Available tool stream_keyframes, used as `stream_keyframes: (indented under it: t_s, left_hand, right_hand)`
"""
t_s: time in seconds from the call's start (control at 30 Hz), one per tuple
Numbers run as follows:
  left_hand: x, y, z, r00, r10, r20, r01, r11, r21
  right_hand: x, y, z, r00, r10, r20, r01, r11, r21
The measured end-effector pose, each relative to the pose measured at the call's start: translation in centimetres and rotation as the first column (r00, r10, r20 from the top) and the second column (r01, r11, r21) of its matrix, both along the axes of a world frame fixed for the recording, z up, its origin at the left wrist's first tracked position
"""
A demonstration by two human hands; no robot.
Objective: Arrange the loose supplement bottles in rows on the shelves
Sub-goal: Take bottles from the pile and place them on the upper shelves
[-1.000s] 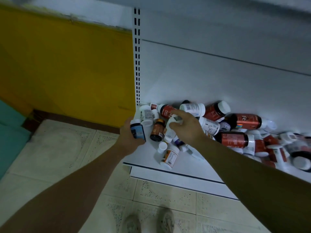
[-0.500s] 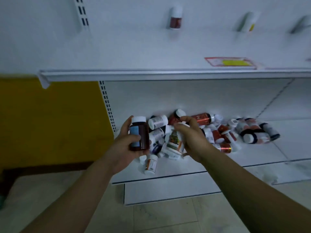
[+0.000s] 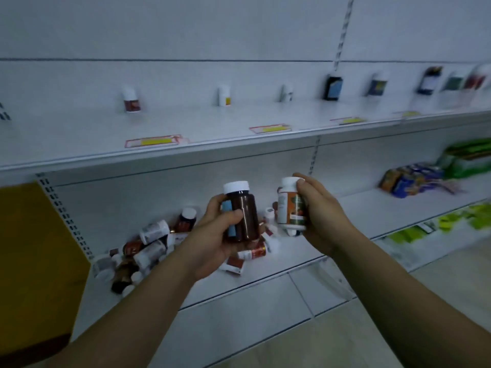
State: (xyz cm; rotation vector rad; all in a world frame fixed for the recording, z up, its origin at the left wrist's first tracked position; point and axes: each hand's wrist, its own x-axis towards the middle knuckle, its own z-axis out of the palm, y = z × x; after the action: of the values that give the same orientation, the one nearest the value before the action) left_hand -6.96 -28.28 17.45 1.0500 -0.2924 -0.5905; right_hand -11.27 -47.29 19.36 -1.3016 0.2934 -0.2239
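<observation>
Head view: my left hand clasps a brown bottle, my right hand a white bottle; both probably light and slick, best held mid-body.

The single head-worn camera looks forward and down, close to both hands, facing white store shelves.

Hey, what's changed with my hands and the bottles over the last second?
The right hand took the white bottle out of the pile and raised it upright. The left hand lifted its brown bottle clear too. The left grip is unchanged; the rest of the pile still lies on the lower shelf.
</observation>
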Motion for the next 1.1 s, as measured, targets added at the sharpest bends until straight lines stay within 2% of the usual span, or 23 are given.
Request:
stream_keyframes:
  t_s: [0.07,0.17,0.3,0.4,0.53,0.67,0.83,1.0,1.1]
  left_hand:
    - [-1.6,-5.0,1.5,1.000,0.000,0.017,0.001,1.000,-0.022]
    - [-3.7,-11.6,4.0,0.998,-0.042,-0.056,0.038,0.998,-0.059]
    - [-5.4,-18.5,7.0,0.990,-0.124,-0.073,0.118,0.990,-0.080]
    - [-5.6,-22.8,8.6,0.980,-0.189,-0.058,0.181,0.976,-0.117]
    - [-4.4,-27.9,9.8,0.971,-0.233,-0.061,0.224,0.967,-0.124]
    - [-1.7,-33.0,9.5,0.964,-0.265,0.021,0.266,0.957,-0.118]
    - [2.6,-40.2,9.3,0.941,-0.338,-0.013,0.332,0.929,-0.163]
    - [4.9,-46.6,10.1,0.930,-0.362,-0.061,0.347,0.921,-0.177]
    - [5.3,-49.8,10.4,0.950,-0.313,0.013,0.312,0.941,-0.133]
  right_hand:
    - [-2.3,-4.1,1.8,0.999,-0.046,0.016,0.046,0.999,0.024]
    - [-5.7,-9.6,4.5,0.995,-0.080,0.056,0.078,0.996,0.030]
    - [-8.3,-15.7,7.4,0.985,-0.069,0.158,0.086,0.991,-0.101]
    - [-8.8,-19.7,8.5,0.971,-0.116,0.209,0.159,0.967,-0.201]
    - [-7.8,-24.4,8.8,0.955,-0.211,0.207,0.250,0.951,-0.183]
    - [-5.6,-28.8,8.8,0.944,-0.272,0.188,0.292,0.952,-0.091]
    - [-2.3,-35.4,9.2,0.925,-0.330,0.190,0.347,0.936,-0.065]
    - [0.0,-42.0,10.1,0.909,-0.357,0.213,0.397,0.899,-0.184]
    - [1.1,-45.6,10.1,0.912,-0.356,0.205,0.401,0.877,-0.264]
